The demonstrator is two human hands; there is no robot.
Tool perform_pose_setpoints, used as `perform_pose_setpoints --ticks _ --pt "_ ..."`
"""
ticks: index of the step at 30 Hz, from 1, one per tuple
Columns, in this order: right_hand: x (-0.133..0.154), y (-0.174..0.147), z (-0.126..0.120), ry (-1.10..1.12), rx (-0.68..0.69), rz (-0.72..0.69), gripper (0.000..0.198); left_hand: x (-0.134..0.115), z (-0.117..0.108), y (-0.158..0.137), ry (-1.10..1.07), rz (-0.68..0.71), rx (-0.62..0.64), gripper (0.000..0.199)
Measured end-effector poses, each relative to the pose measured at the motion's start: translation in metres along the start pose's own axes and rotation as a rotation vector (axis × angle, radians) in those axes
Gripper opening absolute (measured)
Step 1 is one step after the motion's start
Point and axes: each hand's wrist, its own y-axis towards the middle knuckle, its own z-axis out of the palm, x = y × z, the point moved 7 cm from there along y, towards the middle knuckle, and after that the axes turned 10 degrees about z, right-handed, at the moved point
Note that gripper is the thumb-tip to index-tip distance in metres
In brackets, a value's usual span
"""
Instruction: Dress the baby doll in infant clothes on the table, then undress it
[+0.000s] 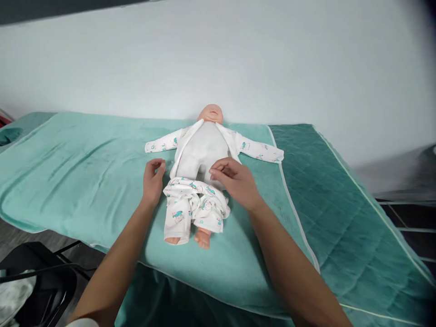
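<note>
A baby doll (pixel 206 141) lies on its back, head toward the wall. Its white jacket (pixel 260 151) with small printed figures hangs unfastened at the front, sleeves spread to both sides. Matching printed trousers (pixel 179 213) are bunched around the thighs, and one bare foot (pixel 203 238) sticks out below a cuff. My left hand (pixel 154 180) is beside the doll's hip, above the green cover, fingers loosely curved and apart from the thumb. Over the other thigh hovers my right hand (pixel 235 180), its fingers bent and holding nothing I can see.
A light green blanket (pixel 85 168) covers the table, with a darker quilted cover (pixel 316 190) to the right. The white wall (pixel 218 59) rises directly behind. At lower left stands a black chair (pixel 41 268) with a pale cloth (pixel 15 293) on it.
</note>
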Motion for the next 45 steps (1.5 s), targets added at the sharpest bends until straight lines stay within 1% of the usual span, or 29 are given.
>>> perform_pose_setpoints --ticks 1,3,4,5,6,7,10,11,13,15,16,18,20,21,23,25,28,30,32,36,37,38,39,40,42,43,44,45 --pt "-0.001 0.002 -0.011 -0.016 -0.128 -0.036 0.018 0.006 0.011 0.016 -0.049 -0.011 0.044 0.031" --pt "-0.007 0.008 -0.036 -0.073 -0.379 -0.079 0.017 0.016 0.035 0.044 -0.103 -0.020 0.174 0.034" --pt "-0.013 0.012 -0.047 -0.108 -0.474 -0.075 0.018 0.019 0.046 0.055 -0.112 -0.024 0.243 0.035" --pt "-0.020 0.018 -0.057 -0.140 -0.538 -0.054 0.020 0.021 0.056 0.063 -0.117 -0.030 0.307 0.035" --pt "-0.029 0.024 -0.063 -0.160 -0.565 -0.020 0.024 0.023 0.064 0.070 -0.120 -0.038 0.358 0.034" --pt "-0.038 0.031 -0.067 -0.165 -0.560 0.019 0.029 0.023 0.069 0.074 -0.121 -0.050 0.397 0.033" --pt "-0.058 0.049 -0.066 -0.142 -0.447 0.116 0.037 0.023 0.075 0.080 -0.170 -0.127 0.461 0.034" --pt "-0.062 0.052 -0.064 -0.129 -0.413 0.137 0.039 0.022 0.073 0.080 -0.208 -0.164 0.459 0.036" --pt "-0.064 0.054 -0.062 -0.093 -0.372 0.180 0.041 0.019 0.063 0.081 -0.300 -0.231 0.414 0.037" --pt "-0.065 0.052 -0.060 -0.041 -0.345 0.245 0.042 0.019 0.046 0.083 -0.342 -0.276 0.326 0.039" --pt "-0.066 0.050 -0.060 -0.012 -0.332 0.284 0.041 0.021 0.036 0.085 -0.325 -0.299 0.281 0.040" --pt "-0.066 0.046 -0.061 0.048 -0.336 0.330 0.040 0.029 0.015 0.086 -0.201 -0.344 0.211 0.040" --pt "-0.065 0.041 -0.067 0.083 -0.388 0.318 0.040 0.036 -0.004 0.090 0.060 -0.329 0.174 0.038" --pt "-0.064 0.038 -0.073 0.075 -0.429 0.301 0.040 0.037 -0.011 0.092 0.216 -0.289 0.179 0.036" --pt "-0.065 0.032 -0.088 -0.006 -0.534 0.291 0.037 0.035 -0.017 0.095 0.503 -0.172 0.207 0.030" --pt "-0.068 0.022 -0.107 -0.170 -0.656 0.322 0.033 0.033 -0.018 0.096 0.692 -0.096 0.231 0.026" --pt "-0.072 0.008 -0.134 -0.449 -0.788 0.378 0.029 0.035 -0.019 0.092 0.858 -0.091 0.241 0.027" --pt "-0.076 0.000 -0.145 -0.568 -0.817 0.402 0.028 0.036 -0.020 0.089 0.921 -0.100 0.245 0.030" --pt "-0.081 -0.006 -0.152 -0.637 -0.823 0.445 0.028 0.036 -0.021 0.086 0.945 -0.099 0.237 0.032" --pt "-0.090 -0.012 -0.153 -0.820 -0.775 0.621 0.029 0.034 -0.019 0.082 0.965 -0.111 0.244 0.031" --pt "-0.089 -0.011 -0.152 -0.873 -0.773 0.618 0.030 0.032 -0.017 0.081 0.970 -0.107 0.244 0.030" --pt "-0.084 -0.010 -0.149 -0.915 -0.788 0.573 0.030 0.028 -0.015 0.081 0.975 -0.083 0.236 0.028" --pt "-0.077 -0.009 -0.144 -0.936 -0.810 0.484 0.031 0.023 -0.013 0.080 0.980 -0.037 0.217 0.027" --pt "-0.069 -0.007 -0.137 -0.928 -0.830 0.366 0.031 0.016 -0.009 0.080 0.981 0.031 0.190 0.027" --pt "-0.052 -0.006 -0.117 -0.815 -0.812 0.127 0.027 -0.001 0.001 0.076 0.918 0.190 0.146 0.026" --pt "-0.045 -0.004 -0.104 -0.726 -0.751 0.036 0.023 -0.007 0.006 0.073 0.831 0.241 0.145 0.023" --pt "-0.040 -0.003 -0.090 -0.636 -0.656 -0.029 0.018 -0.012 0.013 0.069 0.705 0.253 0.175 0.018" --pt "-0.035 -0.001 -0.075 -0.555 -0.532 -0.064 0.015 -0.014 0.020 0.064 0.549 0.230 0.236 0.015"
